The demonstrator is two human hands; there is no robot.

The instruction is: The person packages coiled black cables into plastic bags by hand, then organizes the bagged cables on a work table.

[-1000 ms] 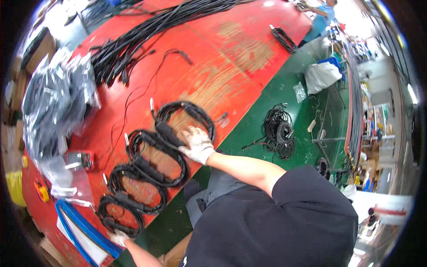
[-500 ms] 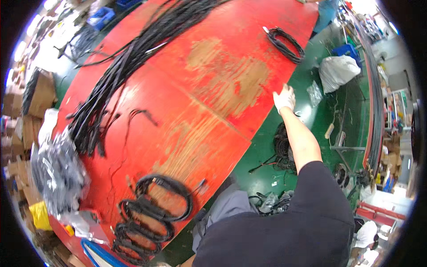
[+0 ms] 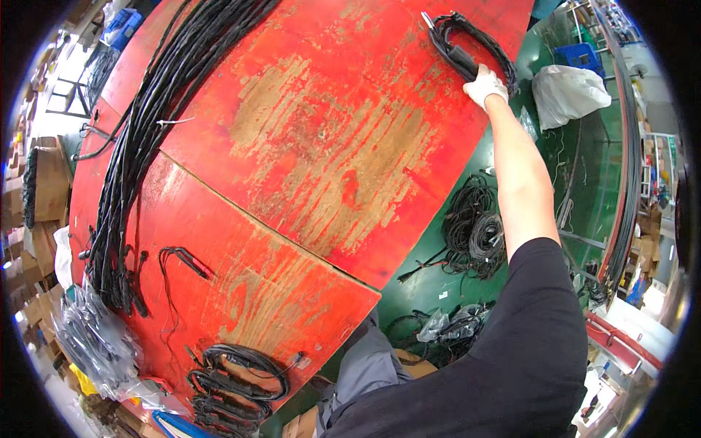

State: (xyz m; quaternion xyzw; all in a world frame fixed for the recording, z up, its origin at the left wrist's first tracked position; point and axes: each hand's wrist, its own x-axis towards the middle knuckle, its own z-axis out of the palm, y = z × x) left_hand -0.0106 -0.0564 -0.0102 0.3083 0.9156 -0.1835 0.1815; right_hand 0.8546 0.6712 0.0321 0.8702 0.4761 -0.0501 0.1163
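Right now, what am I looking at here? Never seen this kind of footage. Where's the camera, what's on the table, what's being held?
This is one picture from a wide fisheye camera worn on a person's head, looking down, so straight edges bend near the rim. There is no machine: a person works with their own hands. The right hand, in a white glove, stretches out to the far edge of a worn red table and rests on a coiled black cable; whether it has closed on the coil is hard to tell. The left hand is out of view. A long bundle of black cables runs down the table's left side. A row of finished black coils lies at the near edge, with one thin loose wire nearby. More cable is heaped on the green floor.
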